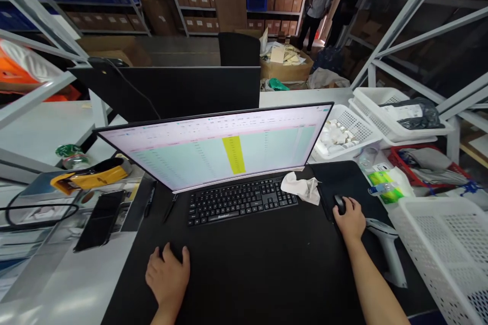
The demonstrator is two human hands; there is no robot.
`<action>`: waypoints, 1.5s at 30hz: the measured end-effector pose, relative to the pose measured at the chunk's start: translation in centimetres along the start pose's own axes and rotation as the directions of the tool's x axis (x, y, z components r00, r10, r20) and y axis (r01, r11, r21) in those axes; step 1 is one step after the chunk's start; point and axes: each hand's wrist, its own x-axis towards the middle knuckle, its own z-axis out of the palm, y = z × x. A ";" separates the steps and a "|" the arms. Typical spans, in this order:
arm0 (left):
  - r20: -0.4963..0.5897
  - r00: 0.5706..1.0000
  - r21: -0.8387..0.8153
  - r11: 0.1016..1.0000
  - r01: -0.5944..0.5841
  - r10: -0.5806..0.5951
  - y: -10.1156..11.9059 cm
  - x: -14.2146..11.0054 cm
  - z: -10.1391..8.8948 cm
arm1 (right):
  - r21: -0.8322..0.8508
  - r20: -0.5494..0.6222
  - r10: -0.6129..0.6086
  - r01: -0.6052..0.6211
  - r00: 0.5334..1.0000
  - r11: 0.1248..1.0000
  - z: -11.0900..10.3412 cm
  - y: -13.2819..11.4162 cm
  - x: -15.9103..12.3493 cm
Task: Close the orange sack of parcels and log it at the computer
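Observation:
My right hand [351,219] rests over a black computer mouse [339,204] on a dark mouse pad [339,177], fingers curved round it. On the black desk mat [251,264] lies my left hand [168,274], holding nothing, thumb apart from the loosely bent fingers. Between and beyond the hands is a black keyboard [236,202], with a crumpled white tissue [301,188] over its right end. Behind it stands a monitor [190,157] showing a spreadsheet with one yellow column. A grey-white barcode scanner [388,249] lies just right of my right hand.
White plastic baskets [442,233] line the right side, near a red tray [415,155]. At left are a phone [99,221], a yellow-and-black strap-like item [91,177] and pens [150,198]. A second monitor's back [190,89] stands beyond. People [320,0] are among far shelves.

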 end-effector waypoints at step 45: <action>-0.038 0.999 0.044 0.999 -0.016 0.017 -0.3 -0.1 0.5 | 0.252 0.059 -0.096 0.078 0.994 0.965 2.2 1.6 0.5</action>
